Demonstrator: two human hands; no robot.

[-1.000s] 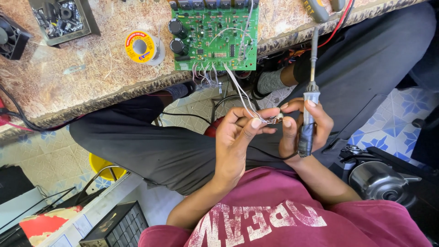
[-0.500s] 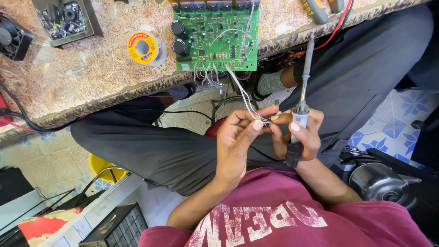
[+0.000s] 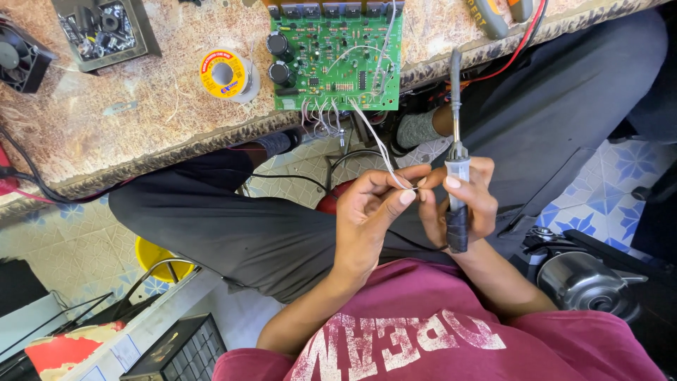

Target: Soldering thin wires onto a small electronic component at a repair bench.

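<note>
In the head view my left hand (image 3: 372,212) pinches the end of a thin white wire (image 3: 375,141) that runs up to a green circuit board (image 3: 337,56) lying at the bench edge. My right hand (image 3: 462,201) holds a soldering iron (image 3: 455,152) upright, its tip pointing toward the bench, while its thumb and forefinger also touch the wire end. Both hands meet over my lap, fingertips touching.
A yellow solder reel (image 3: 224,74) lies left of the board. A tray of small parts (image 3: 102,32) and a black fan (image 3: 21,60) sit at the far left of the stone-pattern bench (image 3: 106,134). Red cables and a tool handle (image 3: 493,17) are at top right. A metal appliance (image 3: 589,282) stands on the floor.
My right hand shifted the soldering iron a little leftward and more upright, closer to my left hand. My left hand keeps its pinch on the wire.
</note>
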